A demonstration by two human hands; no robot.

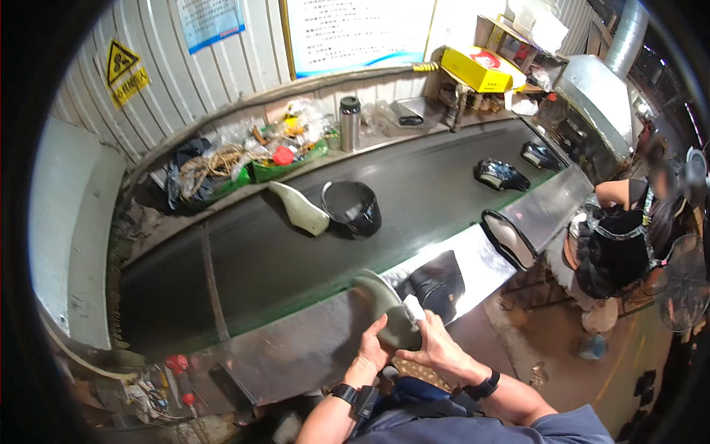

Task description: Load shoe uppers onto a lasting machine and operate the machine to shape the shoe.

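Observation:
My left hand (372, 348) is closed on the near end of a pale grey-green shoe sole (390, 314), curved and tilted above the metal ledge. My right hand (441, 349) pinches a small white wad (413, 308) against the sole's right side; whether it is cloth or sponge I cannot tell. Just beyond that hand is a black, glossy open container (438, 287) on the ledge. On the dark conveyor belt (274, 270) lies another pale sole (302, 210), touching or very close to a round black tub (352, 209).
A black-rimmed shoe (510, 240) rests sole-up on the ledge. Two dark shoes (501, 175) sit farther along the belt. Behind it stand a steel flask (350, 124), bagged scraps (285, 152) and a yellow box (484, 69). Another person (617, 237) is at the right.

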